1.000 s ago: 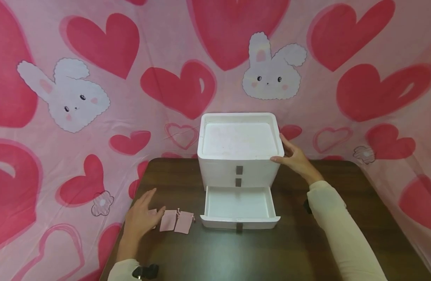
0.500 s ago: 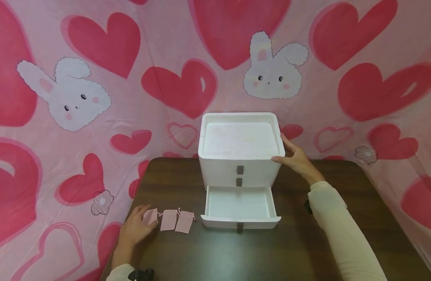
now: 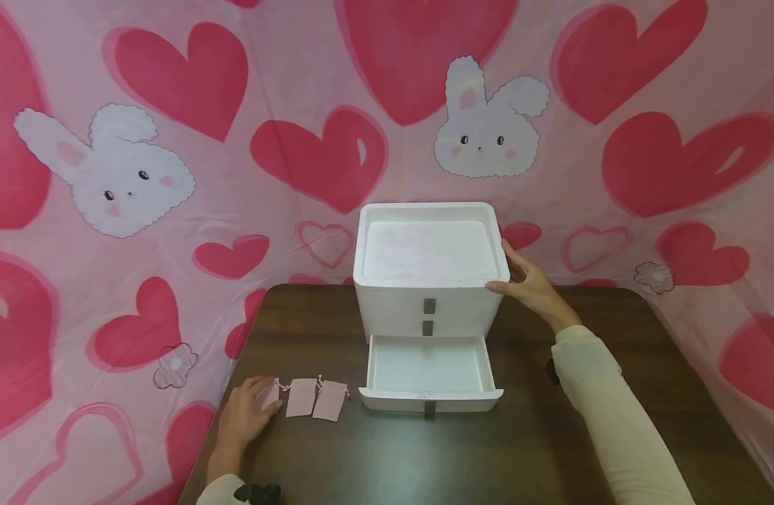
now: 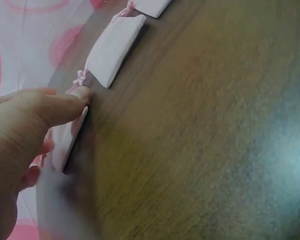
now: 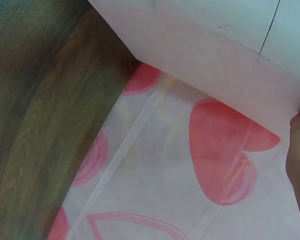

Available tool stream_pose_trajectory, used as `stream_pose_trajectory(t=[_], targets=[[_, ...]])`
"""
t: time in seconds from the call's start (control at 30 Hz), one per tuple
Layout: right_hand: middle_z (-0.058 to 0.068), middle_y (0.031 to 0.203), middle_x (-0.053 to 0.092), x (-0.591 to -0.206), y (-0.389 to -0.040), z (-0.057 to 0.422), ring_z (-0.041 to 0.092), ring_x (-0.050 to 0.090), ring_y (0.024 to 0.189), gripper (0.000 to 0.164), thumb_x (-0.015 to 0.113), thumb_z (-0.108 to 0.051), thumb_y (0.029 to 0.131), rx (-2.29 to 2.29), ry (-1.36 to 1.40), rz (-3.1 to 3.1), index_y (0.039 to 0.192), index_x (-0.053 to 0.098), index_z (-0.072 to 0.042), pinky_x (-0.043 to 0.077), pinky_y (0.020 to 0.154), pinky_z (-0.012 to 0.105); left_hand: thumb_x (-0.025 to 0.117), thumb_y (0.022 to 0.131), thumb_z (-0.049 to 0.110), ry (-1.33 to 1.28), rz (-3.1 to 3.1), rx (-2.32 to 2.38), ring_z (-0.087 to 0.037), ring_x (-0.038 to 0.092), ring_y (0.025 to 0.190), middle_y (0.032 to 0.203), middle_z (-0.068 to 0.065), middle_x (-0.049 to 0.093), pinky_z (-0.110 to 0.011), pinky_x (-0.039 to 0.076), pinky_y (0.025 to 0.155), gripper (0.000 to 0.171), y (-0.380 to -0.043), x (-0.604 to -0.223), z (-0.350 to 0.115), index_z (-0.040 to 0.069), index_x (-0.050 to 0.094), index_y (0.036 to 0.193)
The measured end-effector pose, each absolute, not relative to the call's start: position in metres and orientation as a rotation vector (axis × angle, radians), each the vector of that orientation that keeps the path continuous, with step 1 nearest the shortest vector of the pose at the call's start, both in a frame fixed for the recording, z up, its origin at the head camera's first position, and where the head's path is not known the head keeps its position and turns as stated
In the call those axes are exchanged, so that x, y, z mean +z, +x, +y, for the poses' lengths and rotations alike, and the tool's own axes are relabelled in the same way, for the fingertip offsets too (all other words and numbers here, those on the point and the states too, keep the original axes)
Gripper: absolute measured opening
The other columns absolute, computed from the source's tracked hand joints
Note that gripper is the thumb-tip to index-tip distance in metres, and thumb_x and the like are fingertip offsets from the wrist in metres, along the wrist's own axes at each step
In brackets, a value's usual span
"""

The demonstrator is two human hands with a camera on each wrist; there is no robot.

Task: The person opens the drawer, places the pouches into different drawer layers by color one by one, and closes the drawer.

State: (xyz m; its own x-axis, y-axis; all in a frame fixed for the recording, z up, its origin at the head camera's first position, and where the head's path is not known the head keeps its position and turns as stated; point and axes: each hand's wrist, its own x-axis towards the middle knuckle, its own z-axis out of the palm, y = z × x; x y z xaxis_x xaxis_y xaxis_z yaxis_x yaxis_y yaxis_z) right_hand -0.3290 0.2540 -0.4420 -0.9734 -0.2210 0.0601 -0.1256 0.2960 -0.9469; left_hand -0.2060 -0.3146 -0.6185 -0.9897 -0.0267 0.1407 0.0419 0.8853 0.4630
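Note:
My left hand (image 3: 240,419) pinches the leftmost pink drawstring pouch (image 3: 269,394) between thumb and fingers, at the table's left side. Close up in the left wrist view, the thumb lies over this pouch (image 4: 65,145) near its string end, with fingertips behind it. Two more pink drawstring pouches, a middle one (image 3: 301,398) and a right one (image 3: 329,401), lie flat in a row. My right hand (image 3: 537,293) grips the right front corner of a white drawer unit (image 3: 396,308), thumb in front and fingers along the side. Its bottom drawer (image 3: 430,365) stands pulled out with nothing inside.
The dark wooden table (image 3: 399,463) carries the unit near its back edge. Behind hangs a pink cloth (image 3: 412,161) with hearts and bunnies. On top of the unit is a shallow rimmed tray (image 3: 431,249). Two upper drawers with grey tabs are shut.
My left hand has come down and left from above the pouches, and its fingers have closed on the leftmost one. The right hand keeps its place on the unit.

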Motion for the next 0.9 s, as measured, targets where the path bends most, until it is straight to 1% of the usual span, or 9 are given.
stream_pose_trajectory(t=[0.13,0.23,0.33,0.43,0.6,0.7,0.83,0.87,0.9], targets=[[0.002,0.173,0.007,-0.441,-0.33,0.254,0.034,0.021,0.158,0.097,0.073,-0.01,0.093,-1.779,-0.331,2.468,0.163,0.008,-0.024,0.034,0.117,0.04,0.086,0.078,0.024,0.003,-2.872,-0.656,-0.042,0.061,0.104,0.126,-0.018,0.068,-0.059,0.053,0.082,0.048,-0.205,-0.622,-0.317,0.006,0.073,0.121],[0.001,0.174,0.008,-0.441,-0.33,0.255,0.034,0.02,0.158,0.097,0.073,-0.011,0.093,-1.781,-0.33,2.466,0.164,0.008,-0.025,0.032,0.118,0.044,0.086,0.079,0.023,0.02,-2.863,-0.689,-0.043,0.061,0.103,0.126,-0.019,0.068,-0.058,0.053,0.084,0.046,-0.206,-0.624,-0.316,0.005,0.073,0.119],[0.002,0.174,0.007,-0.44,-0.331,0.255,0.035,0.02,0.158,0.097,0.072,-0.01,0.093,-1.788,-0.335,2.458,0.164,0.007,-0.025,0.032,0.117,0.044,0.085,0.081,0.02,0.06,-2.852,-0.76,-0.043,0.062,0.106,0.126,-0.019,0.068,-0.058,0.052,0.088,0.04,-0.207,-0.626,-0.314,0.005,0.074,0.117],[0.002,0.174,0.007,-0.441,-0.332,0.255,0.035,0.021,0.158,0.096,0.072,-0.009,0.094,-1.792,-0.336,2.452,0.164,0.007,-0.024,0.033,0.116,0.042,0.083,0.082,0.015,0.113,-2.819,-0.834,-0.04,0.066,0.105,0.12,-0.015,0.071,-0.056,0.052,0.087,0.029,-0.208,-0.629,-0.312,0.007,0.077,0.11],[0.003,0.174,0.008,-0.441,-0.333,0.255,0.036,0.02,0.158,0.096,0.072,-0.01,0.094,-1.794,-0.346,2.454,0.164,0.007,-0.024,0.033,0.116,0.044,0.083,0.081,0.006,0.131,-2.724,-0.865,-0.033,0.071,0.095,0.105,-0.008,0.075,-0.045,0.054,0.079,0.013,-0.21,-0.632,-0.309,0.01,0.08,0.093],[0.003,0.174,0.007,-0.442,-0.333,0.256,0.037,0.021,0.158,0.096,0.072,-0.01,0.094,-1.791,-0.347,2.457,0.164,0.007,-0.024,0.033,0.116,0.047,0.083,0.078,0.002,0.112,-2.679,-0.856,-0.029,0.071,0.089,0.096,-0.007,0.076,-0.039,0.054,0.075,0.012,-0.212,-0.633,-0.309,0.01,0.08,0.087],[0.002,0.174,0.007,-0.441,-0.333,0.256,0.037,0.02,0.158,0.096,0.072,-0.01,0.094,-1.788,-0.342,2.454,0.163,0.007,-0.025,0.033,0.116,0.047,0.083,0.076,-0.002,0.101,-2.647,-0.88,-0.025,0.07,0.081,0.088,-0.007,0.076,-0.033,0.054,0.071,0.012,-0.212,-0.632,-0.31,0.008,0.08,0.084],[0.002,0.174,0.007,-0.441,-0.334,0.256,0.036,0.02,0.158,0.097,0.072,-0.01,0.094,-1.786,-0.34,2.455,0.164,0.007,-0.024,0.033,0.116,0.047,0.083,0.076,-0.003,0.101,-2.639,-0.887,-0.022,0.069,0.079,0.086,-0.007,0.076,-0.028,0.053,0.069,0.012,-0.212,-0.631,-0.31,0.007,0.08,0.083],[0.002,0.174,0.007,-0.44,-0.334,0.256,0.036,0.02,0.158,0.097,0.072,-0.01,0.093,-1.785,-0.34,2.457,0.164,0.007,-0.024,0.033,0.116,0.047,0.083,0.076,-0.003,0.092,-2.629,-0.888,-0.021,0.069,0.077,0.085,-0.007,0.076,-0.027,0.053,0.068,0.013,-0.212,-0.63,-0.31,0.007,0.08,0.083]])
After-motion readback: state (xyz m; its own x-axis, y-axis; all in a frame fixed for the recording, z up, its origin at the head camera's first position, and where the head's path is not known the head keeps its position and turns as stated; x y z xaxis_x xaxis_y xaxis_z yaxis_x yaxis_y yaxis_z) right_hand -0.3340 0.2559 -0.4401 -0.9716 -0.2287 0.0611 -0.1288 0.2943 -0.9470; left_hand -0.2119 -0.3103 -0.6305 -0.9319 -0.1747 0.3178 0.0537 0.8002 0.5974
